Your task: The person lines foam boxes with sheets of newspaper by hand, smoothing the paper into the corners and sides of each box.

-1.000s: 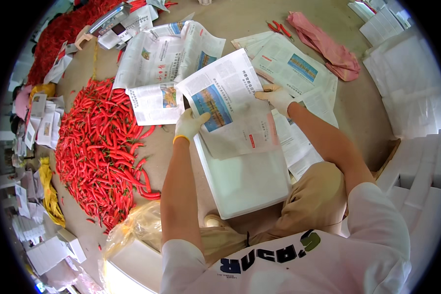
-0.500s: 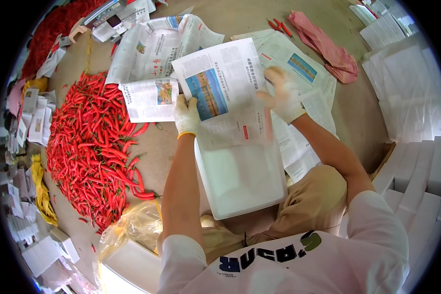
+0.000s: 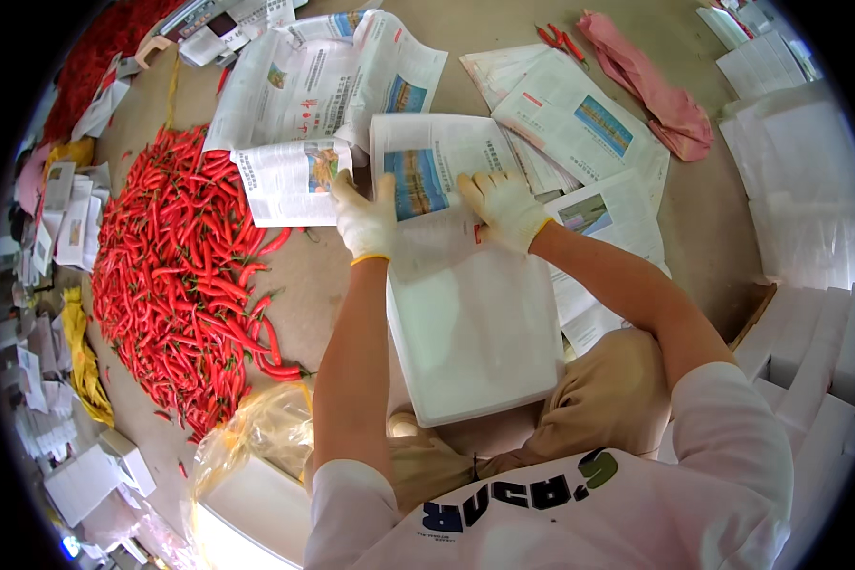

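Note:
Both my hands wear white gloves. My left hand (image 3: 366, 218) holds the left edge of a newspaper sheet (image 3: 427, 161) lying over the far end of a white foam box (image 3: 475, 332). My right hand (image 3: 502, 207) presses flat on the middle of that sheet, fingers spread. The box stands on the floor in front of my knees, its near part uncovered.
A large heap of red chili peppers (image 3: 185, 275) covers the floor to the left. More newspapers (image 3: 304, 85) lie beyond and to the right (image 3: 579, 123). A pink cloth (image 3: 651, 81) lies far right. White foam boxes (image 3: 798, 171) stack along the right. A yellow plastic bag (image 3: 256, 432) sits near left.
The sheet was held up and spread a second ago; now it lies down over the box's far end. My right hand moved from its right edge onto its middle.

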`<state>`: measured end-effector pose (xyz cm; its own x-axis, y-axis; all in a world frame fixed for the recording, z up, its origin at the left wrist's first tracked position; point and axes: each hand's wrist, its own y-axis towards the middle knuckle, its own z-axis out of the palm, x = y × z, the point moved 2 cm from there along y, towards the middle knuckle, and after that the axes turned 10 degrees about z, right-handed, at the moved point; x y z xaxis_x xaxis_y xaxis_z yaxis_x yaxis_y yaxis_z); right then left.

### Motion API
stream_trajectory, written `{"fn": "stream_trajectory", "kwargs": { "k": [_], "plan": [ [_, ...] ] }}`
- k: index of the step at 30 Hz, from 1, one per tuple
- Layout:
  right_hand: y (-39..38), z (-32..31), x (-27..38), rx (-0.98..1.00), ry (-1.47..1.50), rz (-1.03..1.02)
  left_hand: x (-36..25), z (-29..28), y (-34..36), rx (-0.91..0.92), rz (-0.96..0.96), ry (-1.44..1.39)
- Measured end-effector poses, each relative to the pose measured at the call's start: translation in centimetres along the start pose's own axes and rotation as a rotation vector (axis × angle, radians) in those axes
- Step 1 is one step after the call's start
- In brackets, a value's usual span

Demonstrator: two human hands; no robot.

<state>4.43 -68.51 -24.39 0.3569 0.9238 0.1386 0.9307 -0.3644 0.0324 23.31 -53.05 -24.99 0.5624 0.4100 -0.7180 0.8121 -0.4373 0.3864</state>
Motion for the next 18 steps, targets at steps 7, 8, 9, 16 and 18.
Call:
{"fn": "stream_trajectory", "kwargs": {
  "k": [7,8,9,16,18],
  "plan": [
    [0.5,-2.7,2.3,-0.301,0.033,-0.169,0.1,-0.6,-2.0,0.689,0.504,0.487],
    [0.1,-3.5,2.6,-0.364,0.041,-0.214,0.6,-0.7,-2.0,0.698,0.488,0.508],
    [-0.3,-2.9,3.0,-0.193,0.017,-0.244,1.1,-1.0,-2.0,0.708,0.469,0.531],
    [1.1,4.5,3.1,0.589,-0.061,-0.116,0.3,-0.6,-1.8,0.749,0.338,0.584],
    [0.6,5.0,3.4,0.583,-0.066,-0.074,-0.3,-0.5,-2.4,0.633,0.423,0.641]
  ]
}}
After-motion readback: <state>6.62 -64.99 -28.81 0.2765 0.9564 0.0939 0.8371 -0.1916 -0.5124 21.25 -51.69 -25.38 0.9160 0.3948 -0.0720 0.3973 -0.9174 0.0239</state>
